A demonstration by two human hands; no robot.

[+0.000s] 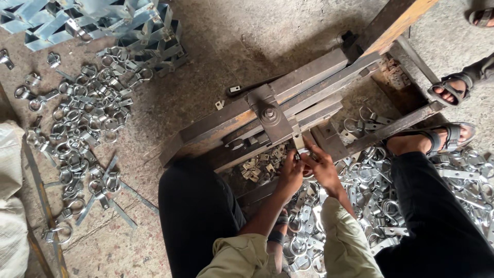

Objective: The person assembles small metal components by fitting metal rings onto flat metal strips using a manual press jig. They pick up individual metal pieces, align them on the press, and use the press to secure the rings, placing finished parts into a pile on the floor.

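Galvanised steel, small and bright — a metal piece (297, 149) sits pinched between the two hands at the front edge of the rusty press jig (272, 116). The left hand (291, 172) has its grip closed, fingers curled around the piece from below and the left; the right hand (321, 166) has its grip closed too, fingertips pressed on the same piece from the right. How much of the piece each hand covers cannot be told, since the fingers hide most of it.

The piece looks like a thin, pale strip of plate, upright, touching the jig's lower bar just below the big bolt (269, 113). It lies between the two grips, right at the fingertips, with both hands meeting over it.

Just under the hands, inside the jig's frame, lies a small heap of flat stamped bits (257, 166). To the right and below, a large pile of shiny ring clamps (370, 190) covers the floor between the person's dark trouser legs. Well apart on the left, another spread of ring clamps (85, 118) lies on the concrete floor (206, 67), with stacked folded steel brackets (103, 20) above it and a white sack (10, 206) at the left edge. A sandalled foot (453, 87) of another person shows at the upper right.
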